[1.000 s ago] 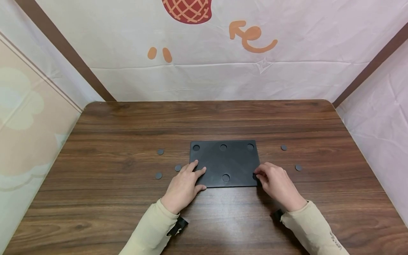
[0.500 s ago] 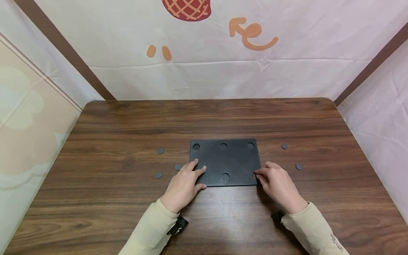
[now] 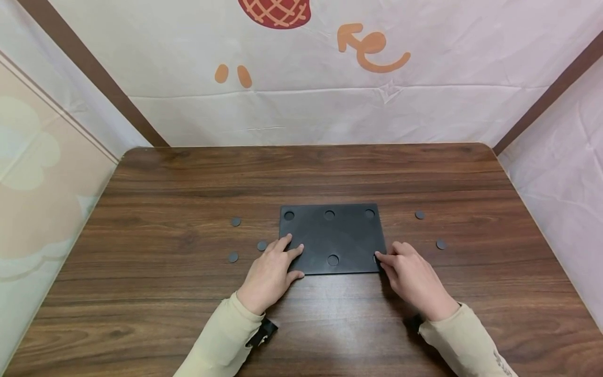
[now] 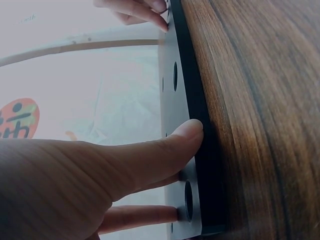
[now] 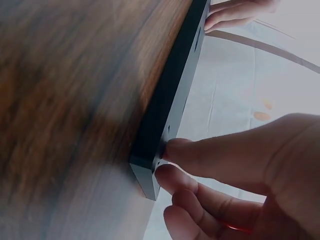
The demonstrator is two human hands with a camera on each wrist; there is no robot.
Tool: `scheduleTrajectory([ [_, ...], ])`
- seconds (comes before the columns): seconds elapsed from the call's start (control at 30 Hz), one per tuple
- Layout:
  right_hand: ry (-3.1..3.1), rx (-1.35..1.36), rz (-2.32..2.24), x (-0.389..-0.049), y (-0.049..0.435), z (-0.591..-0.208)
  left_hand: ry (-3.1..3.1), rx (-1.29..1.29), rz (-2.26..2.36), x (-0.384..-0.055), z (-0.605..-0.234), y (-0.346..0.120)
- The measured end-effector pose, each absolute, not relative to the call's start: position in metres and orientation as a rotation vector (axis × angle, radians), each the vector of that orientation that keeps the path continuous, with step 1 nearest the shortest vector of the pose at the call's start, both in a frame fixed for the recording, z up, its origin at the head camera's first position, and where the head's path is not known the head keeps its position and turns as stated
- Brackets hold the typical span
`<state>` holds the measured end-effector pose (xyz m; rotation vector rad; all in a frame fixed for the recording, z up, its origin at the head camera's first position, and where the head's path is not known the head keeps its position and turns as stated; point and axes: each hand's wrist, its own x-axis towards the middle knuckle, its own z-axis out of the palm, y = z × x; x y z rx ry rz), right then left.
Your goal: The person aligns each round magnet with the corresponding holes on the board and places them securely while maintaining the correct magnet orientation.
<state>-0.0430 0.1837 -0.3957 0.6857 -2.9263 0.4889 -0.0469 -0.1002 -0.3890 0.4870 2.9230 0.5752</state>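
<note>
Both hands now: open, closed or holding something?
Left hand: open, fingers resting on the black board.
Right hand: fingers curled at the board's corner; whether it holds anything cannot be told.

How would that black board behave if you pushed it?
The board looks stiff: its edges run straight. Lying flat on the table, it seems unlikely to tip. It may resist sliding somewhat while the left hand rests on it.
</note>
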Motion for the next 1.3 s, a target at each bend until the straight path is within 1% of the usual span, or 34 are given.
scheduleTrajectory([
  [0.3,-2.927,0.688,0.458,-0.043,0.186,-0.398,2.928,0.489,0.578,-0.047,-0.389,-0.1],
  [0.8,-2.822,0.652,0.578,-0.049,0.19,-0.404,2.923,0.483,0.583,-0.047,-0.389,-0.1],
  [1.3,-2.836,0.489,0.579,-0.053,0.199,-0.401,2.933,0.486,0.582,-0.047,-0.389,-0.1],
])
